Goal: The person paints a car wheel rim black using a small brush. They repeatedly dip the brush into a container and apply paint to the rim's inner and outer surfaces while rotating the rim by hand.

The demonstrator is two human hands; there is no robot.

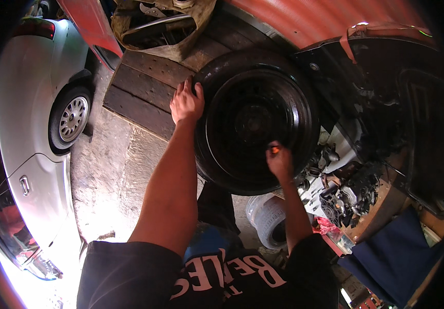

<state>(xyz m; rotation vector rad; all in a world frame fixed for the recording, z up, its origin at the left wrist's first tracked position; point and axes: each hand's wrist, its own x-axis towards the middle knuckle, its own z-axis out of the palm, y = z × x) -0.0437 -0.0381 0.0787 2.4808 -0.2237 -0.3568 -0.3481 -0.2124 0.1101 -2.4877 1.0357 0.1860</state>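
A black wheel with its tyre lies on a bench of dark wooden boards, its steel rim facing up. At the tyre's upper left edge rests my left hand, with fingers stretched out and the thumb apart. My right hand is closed over the lower right part of the rim. A small orange thing shows between its fingers; blur and shadow hide what kind it is.
Above the wheel sits a worn tan bag holding metal tools. Engine parts crowd the right, near a dark blue cloth. Below the bench stands a whitish plastic bucket. A silver car is parked at left.
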